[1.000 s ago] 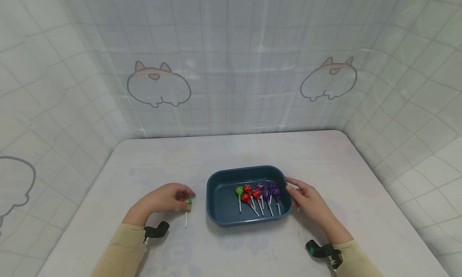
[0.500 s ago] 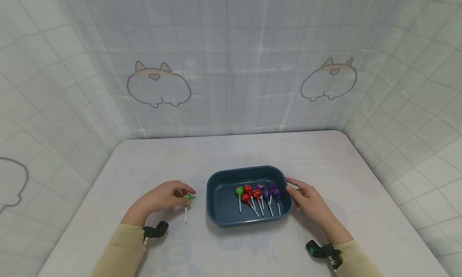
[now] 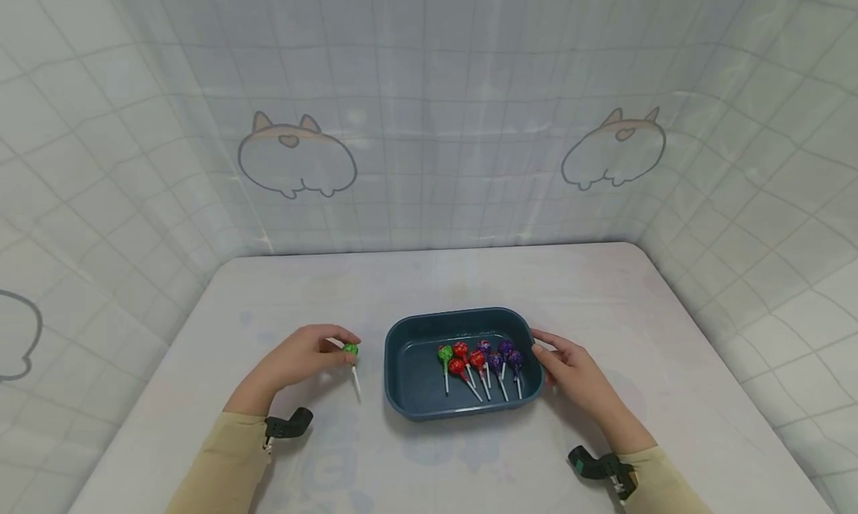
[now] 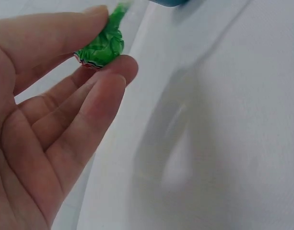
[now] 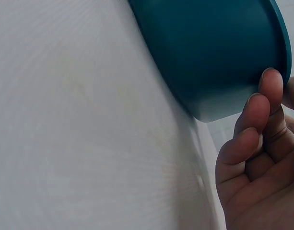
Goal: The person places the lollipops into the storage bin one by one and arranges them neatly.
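My left hand [image 3: 299,361] pinches a green-wrapped lollipop [image 4: 104,47] by its round head, between thumb and fingers. In the head view its white stick points down over the table, left of a dark blue tray [image 3: 410,376]. The tray's right end is held by my right hand [image 3: 578,372]; the thumb lies over the rim and the fingers [image 5: 256,112] rest against the outer wall. Inside the tray, toward its right half, lie a green lollipop [image 3: 445,354], several red lollipops [image 3: 457,367] and several purple lollipops [image 3: 515,359], sticks toward me.
The white table [image 3: 295,290] has a patterned cover. Behind it and along both sides hangs a pale checked curtain [image 3: 429,127] with cartoon drawings. Small black wrist cameras are strapped at the left sleeve [image 3: 224,454] and the right sleeve [image 3: 660,480].
The left hand has lifted the green lollipop slightly up and away from me, and its stick has swung toward the tray. My right hand and the tray have stayed in place.
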A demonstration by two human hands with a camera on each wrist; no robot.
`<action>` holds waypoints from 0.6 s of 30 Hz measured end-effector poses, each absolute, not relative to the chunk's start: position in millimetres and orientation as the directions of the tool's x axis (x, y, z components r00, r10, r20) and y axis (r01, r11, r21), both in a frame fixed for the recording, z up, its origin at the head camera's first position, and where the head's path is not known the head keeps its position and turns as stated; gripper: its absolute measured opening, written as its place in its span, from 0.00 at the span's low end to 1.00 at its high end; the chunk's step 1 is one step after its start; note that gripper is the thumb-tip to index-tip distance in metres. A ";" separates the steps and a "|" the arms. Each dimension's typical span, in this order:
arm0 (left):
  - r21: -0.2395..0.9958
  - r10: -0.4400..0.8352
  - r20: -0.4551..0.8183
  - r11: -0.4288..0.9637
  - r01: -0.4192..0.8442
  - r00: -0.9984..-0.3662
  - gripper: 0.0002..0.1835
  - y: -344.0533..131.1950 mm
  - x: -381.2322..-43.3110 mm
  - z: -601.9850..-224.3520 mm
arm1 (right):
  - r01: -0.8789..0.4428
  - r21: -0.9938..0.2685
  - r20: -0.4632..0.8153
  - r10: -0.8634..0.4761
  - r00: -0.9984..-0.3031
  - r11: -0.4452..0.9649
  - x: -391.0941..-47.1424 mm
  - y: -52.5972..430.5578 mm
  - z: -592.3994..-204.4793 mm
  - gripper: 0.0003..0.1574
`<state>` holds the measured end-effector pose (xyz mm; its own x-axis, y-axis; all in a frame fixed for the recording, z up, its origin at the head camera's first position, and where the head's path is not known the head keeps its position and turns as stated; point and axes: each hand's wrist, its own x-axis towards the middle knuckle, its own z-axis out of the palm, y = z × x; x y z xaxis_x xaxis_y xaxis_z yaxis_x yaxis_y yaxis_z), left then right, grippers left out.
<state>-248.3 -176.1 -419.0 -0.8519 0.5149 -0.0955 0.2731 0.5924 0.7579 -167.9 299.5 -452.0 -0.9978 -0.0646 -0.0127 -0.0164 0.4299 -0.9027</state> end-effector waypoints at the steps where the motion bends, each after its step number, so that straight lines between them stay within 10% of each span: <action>1: 0.753 0.504 -0.088 0.598 0.273 -0.859 0.20 -176.0 -248.4 -418.4 | -0.015 -0.903 -0.014 -0.064 -0.998 0.430 -168.0 299.5 -452.2 0.32; 18: 0.797 0.415 0.034 0.538 0.275 -0.909 0.25 -175.7 -249.7 -411.1 | -0.008 -0.901 -0.022 -0.065 -0.998 0.435 -167.6 299.1 -449.3 0.31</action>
<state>-249.7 -175.7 -411.1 -0.9094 0.4145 0.0344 0.2753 0.5378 0.7968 -167.6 299.1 -449.3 -0.9976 -0.0648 -0.0224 -0.0080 0.4346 -0.9006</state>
